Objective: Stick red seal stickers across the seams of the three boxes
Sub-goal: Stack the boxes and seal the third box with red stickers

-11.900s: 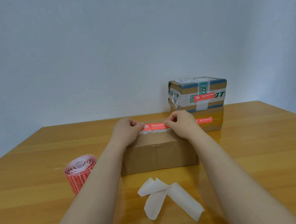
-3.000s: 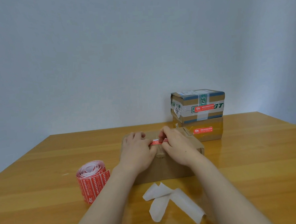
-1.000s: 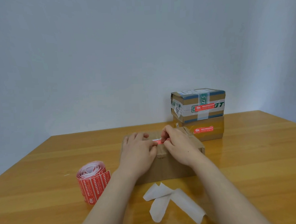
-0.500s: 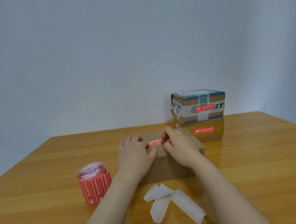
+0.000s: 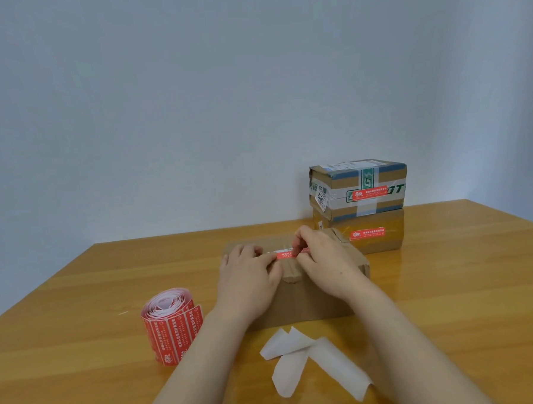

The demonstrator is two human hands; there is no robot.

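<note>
Third box: seal being pressed down.

The red seal sticker [image 5: 285, 255] is pinned atop the near box [image 5: 298, 296] by the left hand [image 5: 247, 274] and right hand [image 5: 324, 260], fingertips closed on it. It is judged thin, limp and tacky; best handled by its ends. Behind this box, two sealed boxes [image 5: 359, 203] are stacked; left of it stands the sticker roll [image 5: 172, 325].

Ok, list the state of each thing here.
Near box: sticker being pressed on top.
Top box: sealed, stacked.
Bottom box: sealed.
Roll: upright, partly unwound.
Backing strips: peeled, loose.
Left hand: on sticker.
Right hand: on sticker.
</note>
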